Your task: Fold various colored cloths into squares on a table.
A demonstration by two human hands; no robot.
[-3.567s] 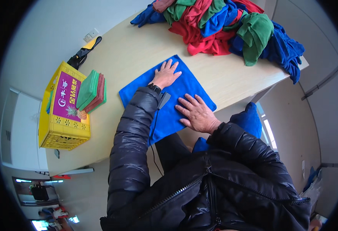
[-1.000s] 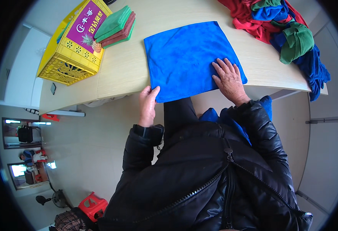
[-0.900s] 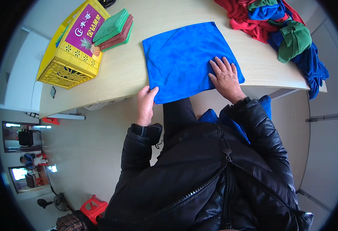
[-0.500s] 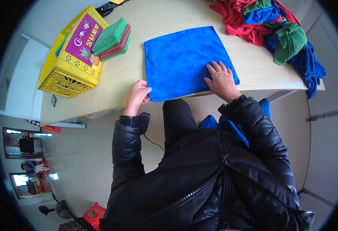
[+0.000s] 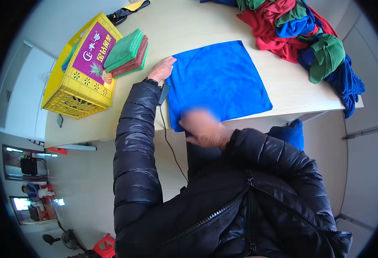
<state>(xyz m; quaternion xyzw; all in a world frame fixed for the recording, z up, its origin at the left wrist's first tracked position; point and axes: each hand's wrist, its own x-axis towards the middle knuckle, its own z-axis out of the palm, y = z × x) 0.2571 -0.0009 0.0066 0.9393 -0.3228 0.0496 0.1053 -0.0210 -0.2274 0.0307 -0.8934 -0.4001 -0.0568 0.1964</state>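
A square blue towel (image 5: 223, 81) lies unfolded near the front edge of the table. My left hand (image 5: 162, 70) is at its far left corner, fingers together and closed on the towel's edge. Over the near left corner is my right hand (image 5: 202, 128), smeared by motion, so its fingers cannot be made out. The towel's near edge reaches the table's front edge, and my right hand hides part of it.
To the left, a yellow plastic crate (image 5: 79, 92) stands beside a stack of folded green and brownish-red towels (image 5: 128, 49). A heap of crumpled red, green and blue towels (image 5: 279, 30) fills the far right, partly overhanging the table (image 5: 292, 90). A cable (image 5: 167, 142) hangs near my left sleeve.
My left hand has moved from the towel's near left corner up to its far left corner. My right hand has swept left to the near left corner. The towel has shifted slightly nearer.
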